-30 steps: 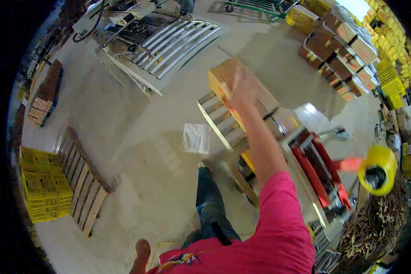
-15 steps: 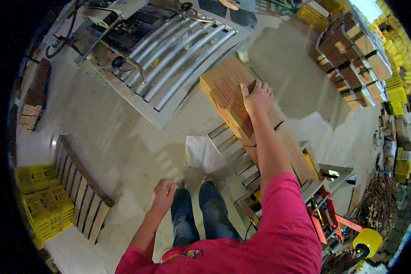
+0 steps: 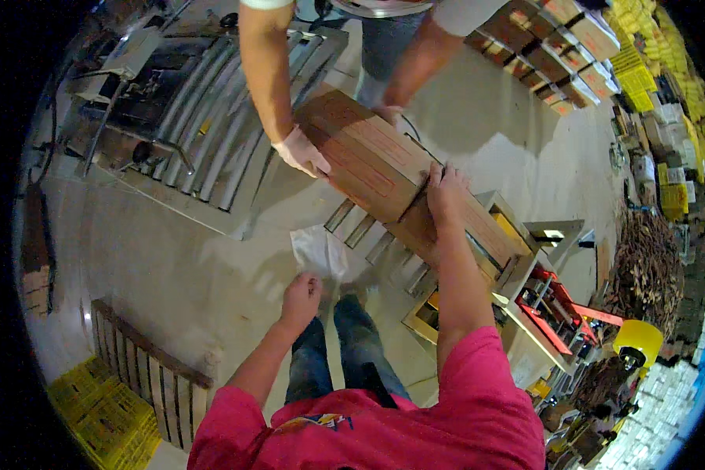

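Resting over the seam where two boxes meet end to end: right hand (image 3: 445,192), palm down, fingers a little spread, not gripped round anything; can't tell which box takes its weight. Left hand (image 3: 301,296) well apart from it, out over the floor, fingers curled; can't tell if the palm holds anything. Front box (image 3: 364,153) lies shut beyond the right hand, a co-worker's near hand (image 3: 301,153) at its left edge, the far hand (image 3: 389,116) at the opposite side, both seemingly gloved. Rear box (image 3: 478,227) sits behind it, toward the red machine (image 3: 552,313) with its yellow roll (image 3: 638,343). Bare rollers (image 3: 359,232) show beside the pair. Step in hand, as I judge it: front box being taken over by the co-worker while the right hand steadies the join. Next move seems to call for keeping the rear box back and letting the front one part cleanly. Further out: pale sheet (image 3: 319,251) on the floor, roller table (image 3: 227,188) left, stacked boxes (image 3: 552,59) upper right, yellow crates (image 3: 106,415) lower left.
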Motion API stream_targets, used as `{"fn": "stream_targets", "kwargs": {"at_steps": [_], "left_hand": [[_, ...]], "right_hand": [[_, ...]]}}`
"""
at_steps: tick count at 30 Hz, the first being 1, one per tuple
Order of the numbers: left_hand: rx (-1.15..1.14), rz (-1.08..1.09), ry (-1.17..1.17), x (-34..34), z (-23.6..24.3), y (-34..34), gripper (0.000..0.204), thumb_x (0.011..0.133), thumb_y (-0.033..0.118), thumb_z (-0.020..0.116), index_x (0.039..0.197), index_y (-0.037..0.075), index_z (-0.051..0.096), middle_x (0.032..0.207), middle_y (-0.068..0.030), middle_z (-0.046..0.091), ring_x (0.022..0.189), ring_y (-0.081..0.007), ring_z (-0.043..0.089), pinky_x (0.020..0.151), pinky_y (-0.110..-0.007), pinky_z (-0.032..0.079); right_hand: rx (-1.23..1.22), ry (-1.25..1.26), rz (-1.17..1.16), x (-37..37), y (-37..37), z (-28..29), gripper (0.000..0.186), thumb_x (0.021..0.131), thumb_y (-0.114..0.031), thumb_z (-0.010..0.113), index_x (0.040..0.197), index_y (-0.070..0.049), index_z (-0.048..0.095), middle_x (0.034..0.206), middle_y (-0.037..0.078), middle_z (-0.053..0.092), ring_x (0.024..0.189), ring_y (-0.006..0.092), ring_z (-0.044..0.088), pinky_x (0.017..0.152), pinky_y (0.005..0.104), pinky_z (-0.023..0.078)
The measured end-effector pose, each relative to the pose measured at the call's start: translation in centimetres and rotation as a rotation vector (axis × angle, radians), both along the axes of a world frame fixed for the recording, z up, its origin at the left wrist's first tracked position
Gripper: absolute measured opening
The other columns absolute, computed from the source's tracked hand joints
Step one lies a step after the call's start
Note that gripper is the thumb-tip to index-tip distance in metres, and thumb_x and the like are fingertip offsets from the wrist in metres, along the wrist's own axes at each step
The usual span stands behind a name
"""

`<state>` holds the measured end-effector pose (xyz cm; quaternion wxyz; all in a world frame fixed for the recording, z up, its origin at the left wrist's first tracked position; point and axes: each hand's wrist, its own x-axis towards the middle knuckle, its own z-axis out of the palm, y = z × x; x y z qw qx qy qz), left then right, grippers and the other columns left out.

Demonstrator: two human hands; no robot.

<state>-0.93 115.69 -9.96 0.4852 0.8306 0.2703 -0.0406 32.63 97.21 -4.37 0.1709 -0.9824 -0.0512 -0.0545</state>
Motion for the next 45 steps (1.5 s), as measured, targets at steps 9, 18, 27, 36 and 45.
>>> {"fn": "stream_targets", "kwargs": {"at_steps": [9,18,27,36,45], "left_hand": [[-0.072,-0.008,0.058,3.4,-2.2,-2.2,0.020,0.090,0.017,0.060,0.101,0.002,0.064,0.089,-0.0158,0.068,0.078,-0.0285,0.067,0.071,-0.036,0.052],[0.067,-0.350,0.180,-2.4,0.7,-2.6,0.020,0.088,0.020,0.061,0.096,0.002,0.064,0.096,-0.0194,0.066,0.085,-0.0348,0.065,0.075,-0.042,0.052],[0.344,-1.258,0.531,-11.9,3.0,2.0,0.032,0.085,0.024,0.061,0.109,0.004,0.064,0.103,-0.0220,0.066,0.098,-0.0403,0.063,0.085,-0.047,0.050],[0.411,-1.456,0.586,-11.7,9.9,-6.5,0.036,0.084,0.033,0.063,0.110,0.008,0.063,0.104,-0.0209,0.066,0.099,-0.0404,0.063,0.084,-0.050,0.050],[0.466,-1.900,0.238,-18.0,2.6,-42.7,0.036,0.088,0.034,0.057,0.114,0.009,0.063,0.098,-0.0160,0.067,0.094,-0.0361,0.065,0.082,-0.044,0.051]], "right_hand": [[-0.073,-0.109,0.058,-0.5,-1.7,-1.4,0.030,0.095,-0.033,0.050,0.102,-0.007,0.063,0.108,0.014,0.065,0.106,0.0322,0.058,0.090,0.0473,0.043],[0.125,-0.297,0.127,-7.4,-1.6,1.8,0.039,0.078,-0.014,0.064,0.116,-0.006,0.060,0.121,0.021,0.056,0.115,0.0414,0.051,0.100,0.0506,0.041],[0.602,0.540,0.155,-46.7,-12.9,5.2,0.018,0.087,-0.019,0.059,0.100,-0.007,0.060,0.096,0.016,0.060,0.092,0.0366,0.059,0.077,0.0461,0.049],[0.396,0.487,-1.487,-81.8,-35.2,-0.7,0.035,0.085,-0.037,0.057,0.085,-0.005,0.070,0.081,0.016,0.069,0.074,0.0341,0.068,0.065,0.0476,0.053],[0.604,1.145,-0.926,-101.2,-42.5,-9.2,0.028,0.085,-0.029,0.059,0.097,-0.007,0.072,0.097,0.015,0.071,0.088,0.0288,0.069,0.074,0.0417,0.054]]}}
